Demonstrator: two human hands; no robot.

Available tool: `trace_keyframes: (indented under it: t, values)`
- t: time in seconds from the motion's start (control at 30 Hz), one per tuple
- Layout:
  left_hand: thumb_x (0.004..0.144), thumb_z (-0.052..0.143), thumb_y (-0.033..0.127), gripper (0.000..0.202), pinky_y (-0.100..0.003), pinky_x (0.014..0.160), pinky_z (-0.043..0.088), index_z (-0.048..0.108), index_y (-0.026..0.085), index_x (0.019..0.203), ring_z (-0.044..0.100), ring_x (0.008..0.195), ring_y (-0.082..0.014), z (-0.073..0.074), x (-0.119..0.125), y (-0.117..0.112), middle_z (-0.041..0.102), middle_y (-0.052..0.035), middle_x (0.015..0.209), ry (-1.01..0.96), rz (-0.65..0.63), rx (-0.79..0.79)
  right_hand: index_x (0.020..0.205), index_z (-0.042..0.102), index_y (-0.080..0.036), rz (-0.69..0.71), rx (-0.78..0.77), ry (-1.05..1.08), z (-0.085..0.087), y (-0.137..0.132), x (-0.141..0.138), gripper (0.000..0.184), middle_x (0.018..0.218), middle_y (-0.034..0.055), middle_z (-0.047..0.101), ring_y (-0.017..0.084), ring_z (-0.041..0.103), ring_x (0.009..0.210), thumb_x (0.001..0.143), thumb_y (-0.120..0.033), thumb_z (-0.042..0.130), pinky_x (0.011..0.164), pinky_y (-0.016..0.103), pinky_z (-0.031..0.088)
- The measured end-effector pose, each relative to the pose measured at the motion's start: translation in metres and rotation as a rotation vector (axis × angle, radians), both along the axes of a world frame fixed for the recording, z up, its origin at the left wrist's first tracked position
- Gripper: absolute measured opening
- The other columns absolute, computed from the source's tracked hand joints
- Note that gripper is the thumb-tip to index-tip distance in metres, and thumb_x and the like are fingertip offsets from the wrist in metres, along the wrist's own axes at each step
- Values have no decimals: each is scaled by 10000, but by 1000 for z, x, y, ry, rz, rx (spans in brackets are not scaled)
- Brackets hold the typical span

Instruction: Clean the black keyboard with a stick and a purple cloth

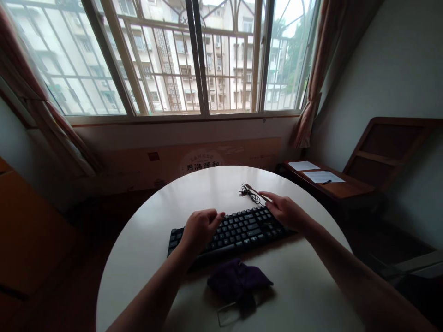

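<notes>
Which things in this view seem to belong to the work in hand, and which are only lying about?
Likely in the work:
thin stick, held in the right hand
keyboard, with the left hand over it

Probably just lying about:
coiled cable, perhaps the keyboard's
purple cloth
papers
pen

1. A round white table [138,240] – twelve o'clock being its far edge – has a smooth top.
2. Near its middle lies a black keyboard [238,230], slanting from about eight toward two.
3. Toward one o'clock, just beyond the keyboard: a coiled black cable [253,197].
4. Toward six: a crumpled purple cloth [235,279] – a thin-edged thing [219,318], too dim to name, on its seven o'clock side.
</notes>
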State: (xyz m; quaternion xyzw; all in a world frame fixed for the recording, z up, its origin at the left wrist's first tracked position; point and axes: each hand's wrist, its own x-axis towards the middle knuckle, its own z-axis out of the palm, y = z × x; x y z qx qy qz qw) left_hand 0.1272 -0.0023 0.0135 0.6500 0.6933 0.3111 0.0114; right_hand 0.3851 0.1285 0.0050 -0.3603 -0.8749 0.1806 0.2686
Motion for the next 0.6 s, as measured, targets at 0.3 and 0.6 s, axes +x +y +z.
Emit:
trace_keyframes:
  t: [0.3,0.6]
  values:
    - [924,365,284,282,-305,775,421,634,206,890,580,867,-201,-17,-2,7,661,-61,920,163,-76,-44,1311,563,-231,-158,-111,-150,-6,9,22,453,1231,39,618,189,582,1121,882,-312,442,969,262,416]
    - [929,373,463,489,-404,1046,351,496,214,1332,474,1232,-264,-38,0,12,543,-85,1347,277,-103,-197,1328,543,-307,-197,-162,-354,-10,-10,14,445,1210,27,631,209,609,1054,922,-317,365,872,283,447]
